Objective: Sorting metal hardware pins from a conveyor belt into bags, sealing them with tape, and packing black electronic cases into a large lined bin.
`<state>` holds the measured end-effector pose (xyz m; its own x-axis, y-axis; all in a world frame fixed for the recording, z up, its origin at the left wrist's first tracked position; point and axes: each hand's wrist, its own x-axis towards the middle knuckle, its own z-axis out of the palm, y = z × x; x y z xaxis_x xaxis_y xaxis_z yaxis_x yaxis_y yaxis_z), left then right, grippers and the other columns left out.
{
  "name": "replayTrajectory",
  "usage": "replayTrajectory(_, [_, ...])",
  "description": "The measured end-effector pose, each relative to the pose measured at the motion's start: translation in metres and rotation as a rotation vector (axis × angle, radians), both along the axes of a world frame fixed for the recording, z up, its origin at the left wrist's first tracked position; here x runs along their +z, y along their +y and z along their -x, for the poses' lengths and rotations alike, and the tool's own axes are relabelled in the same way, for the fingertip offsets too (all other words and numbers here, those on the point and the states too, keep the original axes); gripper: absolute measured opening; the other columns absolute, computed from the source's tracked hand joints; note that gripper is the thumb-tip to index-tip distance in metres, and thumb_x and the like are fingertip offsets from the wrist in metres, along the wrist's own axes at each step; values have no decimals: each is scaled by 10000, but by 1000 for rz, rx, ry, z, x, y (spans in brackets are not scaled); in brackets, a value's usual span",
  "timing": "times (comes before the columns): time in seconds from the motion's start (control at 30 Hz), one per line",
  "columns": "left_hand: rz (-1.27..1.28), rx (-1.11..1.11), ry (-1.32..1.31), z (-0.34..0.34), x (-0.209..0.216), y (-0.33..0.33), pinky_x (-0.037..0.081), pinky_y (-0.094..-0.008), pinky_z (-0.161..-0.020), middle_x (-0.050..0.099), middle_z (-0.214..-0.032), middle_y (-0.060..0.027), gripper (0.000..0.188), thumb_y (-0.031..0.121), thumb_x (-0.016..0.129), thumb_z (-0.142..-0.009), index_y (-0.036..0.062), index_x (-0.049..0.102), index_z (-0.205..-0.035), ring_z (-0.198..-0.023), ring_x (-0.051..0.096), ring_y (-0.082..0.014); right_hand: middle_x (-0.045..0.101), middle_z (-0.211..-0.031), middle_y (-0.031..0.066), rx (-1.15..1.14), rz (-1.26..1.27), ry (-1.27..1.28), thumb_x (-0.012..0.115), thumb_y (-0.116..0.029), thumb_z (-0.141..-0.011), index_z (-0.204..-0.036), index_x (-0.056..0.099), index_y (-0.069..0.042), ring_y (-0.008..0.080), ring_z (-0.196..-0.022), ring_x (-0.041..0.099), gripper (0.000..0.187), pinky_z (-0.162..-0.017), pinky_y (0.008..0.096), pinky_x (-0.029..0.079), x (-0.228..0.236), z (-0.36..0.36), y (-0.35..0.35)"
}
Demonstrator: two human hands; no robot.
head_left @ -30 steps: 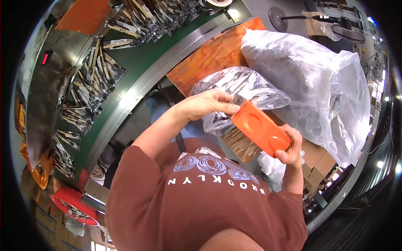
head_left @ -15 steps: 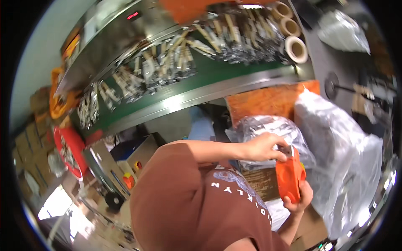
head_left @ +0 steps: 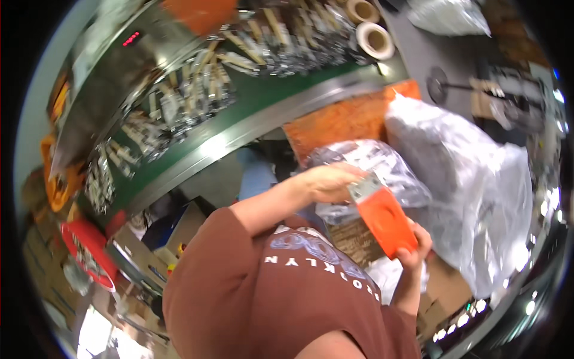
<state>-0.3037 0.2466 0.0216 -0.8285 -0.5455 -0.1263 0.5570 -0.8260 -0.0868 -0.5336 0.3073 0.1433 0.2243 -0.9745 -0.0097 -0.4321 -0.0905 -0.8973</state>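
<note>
More grey plate (head_left: 367,188) shows beyond orange case (head_left: 386,221)

The box (head_left: 385,221) in my right grip (head_left: 415,247) is bright orange; the flat piece (head_left: 365,188) at my left grip (head_left: 336,182) is silvery grey. My shirt (head_left: 287,305) is brown, patterned with lavender-blue swirled rings and white lettering. The counter (head_left: 257,99) is green, edged in silver, and its bundles (head_left: 206,87) mix tan, silver and black. I see a board (head_left: 344,128) mottled orange and rust, a milky grey-white plastic bag (head_left: 469,179), a red tub (head_left: 101,242) and a cream roll (head_left: 361,39), brown inside.
</note>
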Motion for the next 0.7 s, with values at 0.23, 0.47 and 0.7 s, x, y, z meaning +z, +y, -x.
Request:
replayTrajectory(0.23, [11, -39, -556, 13, -86, -63, 402, -262, -613, 548, -705, 3, 149, 176, 543, -870, 65, 585, -780, -659, 488, -104, 562, -742, 2, -316, -550, 121, 688, -367, -722, -844, 560, 7, 61, -662, 501, 413, -592, 199, 394, 46, -10, -15])
replayTrajectory(0.47, [-216, -283, -470, 32, -163, -96, 449, -263, -687, 617, -783, -41, 333, 356, 622, -813, 25, 603, -842, -774, 576, -117, 598, -803, 24, -426, -684, 146, 591, -247, -818, -953, 583, 47, 68, -705, 532, 323, -652, 202, 424, 11, 2, -46])
replayTrajectory(0.7, [1244, -81, -2280, 54, -184, -35, 457, -382, -758, 605, -847, -131, 381, 342, 682, -715, 14, 598, -890, -866, 568, -279, 610, -821, 20, -453, -867, 12, 599, -264, -848, -940, 602, 12, 58, -704, 534, 290, -650, 210, 439, -19, -13, -66])
